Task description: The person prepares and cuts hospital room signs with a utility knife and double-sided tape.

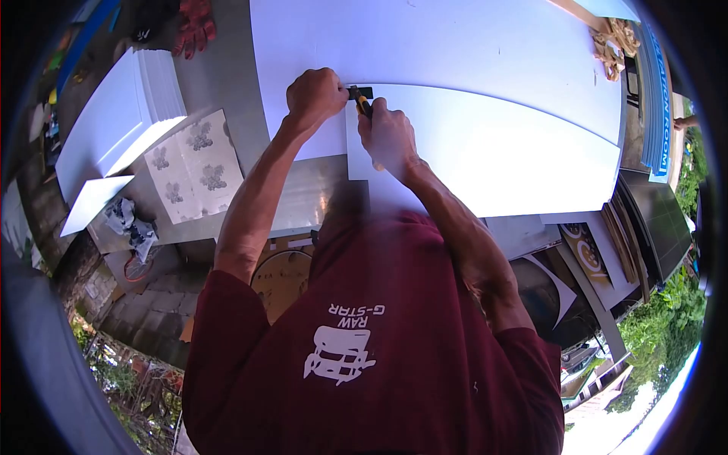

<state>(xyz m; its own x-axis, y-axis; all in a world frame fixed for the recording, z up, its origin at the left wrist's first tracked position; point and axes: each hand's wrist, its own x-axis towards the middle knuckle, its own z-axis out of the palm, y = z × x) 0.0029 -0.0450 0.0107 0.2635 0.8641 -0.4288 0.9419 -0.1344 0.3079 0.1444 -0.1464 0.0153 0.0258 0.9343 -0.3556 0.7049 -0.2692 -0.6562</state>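
My right hand (390, 135) is closed around a yellow and black utility knife (362, 103), its front end pointing at the upper left corner of a white board (485, 159). Beside that end, at the board's corner, lies a small dark rectangular piece (367, 92). Just left of the corner, my left hand (315, 92) is curled shut with its fingertips close to the dark piece. What its fingers hold, if anything, is hidden. The white board lies on top of a larger white sheet (303, 45).
A stack of white boards (121, 114) stands at the left near a printed sheet (197, 167). A red glove (195, 29) lies at the far edge of the grey table (296, 199). Blue lettered panels (658, 106) and brown crumpled material (616, 47) are at the right.
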